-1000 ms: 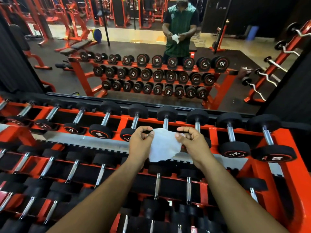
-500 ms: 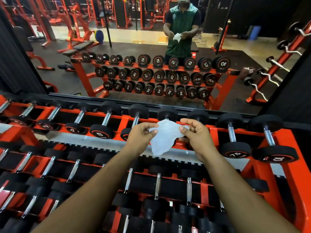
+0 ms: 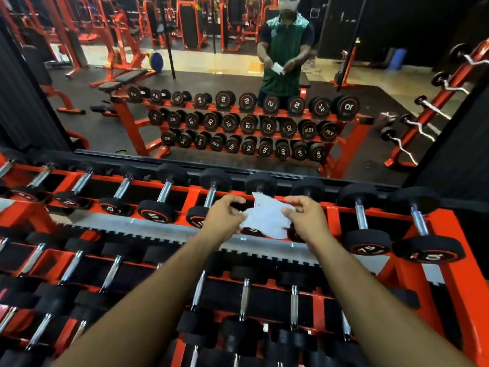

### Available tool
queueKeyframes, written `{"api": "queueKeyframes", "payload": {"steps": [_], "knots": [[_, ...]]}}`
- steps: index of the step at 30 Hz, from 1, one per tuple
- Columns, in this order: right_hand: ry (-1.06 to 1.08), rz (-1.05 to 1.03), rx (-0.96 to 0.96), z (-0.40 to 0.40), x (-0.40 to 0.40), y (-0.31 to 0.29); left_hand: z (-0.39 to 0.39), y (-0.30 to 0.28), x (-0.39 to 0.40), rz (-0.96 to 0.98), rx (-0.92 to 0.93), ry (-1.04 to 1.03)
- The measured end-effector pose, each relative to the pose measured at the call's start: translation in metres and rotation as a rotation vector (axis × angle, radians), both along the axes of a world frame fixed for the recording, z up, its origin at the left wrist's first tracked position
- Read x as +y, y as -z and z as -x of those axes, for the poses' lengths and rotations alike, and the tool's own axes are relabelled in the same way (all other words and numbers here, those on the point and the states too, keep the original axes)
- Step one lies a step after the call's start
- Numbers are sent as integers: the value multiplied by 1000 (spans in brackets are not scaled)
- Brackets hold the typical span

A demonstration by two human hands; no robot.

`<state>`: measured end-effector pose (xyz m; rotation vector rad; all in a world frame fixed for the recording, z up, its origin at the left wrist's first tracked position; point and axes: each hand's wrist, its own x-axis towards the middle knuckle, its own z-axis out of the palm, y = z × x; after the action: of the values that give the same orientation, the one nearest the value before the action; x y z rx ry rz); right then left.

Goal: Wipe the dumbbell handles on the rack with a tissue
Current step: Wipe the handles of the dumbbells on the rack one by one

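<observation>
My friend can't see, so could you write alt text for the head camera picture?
Two hands, left hand and right hand, hold a white tissue above a red dumbbell rack. Chrome-handled black dumbbells fill its tiers, facing a wall mirror.

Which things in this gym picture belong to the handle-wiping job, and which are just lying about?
Belong to the job:
- crumpled white paper tissue, pinched by the left hand and right hand
- chrome-handled black dumbbells
- red steel dumbbell rack

Just lying about:
- curl bars on the red stand
- blue weight plate
- black padded bench
</observation>
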<state>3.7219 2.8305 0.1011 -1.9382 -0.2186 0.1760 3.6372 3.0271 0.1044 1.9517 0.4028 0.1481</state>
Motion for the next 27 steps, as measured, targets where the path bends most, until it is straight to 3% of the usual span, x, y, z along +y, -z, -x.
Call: {"api": "queueKeyframes", "payload": {"steps": [5,9,13,15,18,21,24,27], "knots": [[53,-58,-82,-2,-5,-4,-1,-6,-2,57,-142,-45],[-26,-162,113,3,-5,-11,2,-1,-7,129,-144,-30],[-117,-170,96,8,-8,-15,3,5,-9,65,-137,-26],[-197,-71,29,9,-11,-16,4,2,-9,-23,-135,-24],[-167,269,-274,4,-10,-17,3,-3,-7,-298,-127,-2],[-149,433,-500,1,-11,-18,1,-5,-4,-502,-125,-32],[-148,530,-567,4,-15,-22,-1,-5,-1,-646,-98,-46],[-170,781,-527,5,-19,-29,-1,-4,-1,-742,-144,-15]]}}
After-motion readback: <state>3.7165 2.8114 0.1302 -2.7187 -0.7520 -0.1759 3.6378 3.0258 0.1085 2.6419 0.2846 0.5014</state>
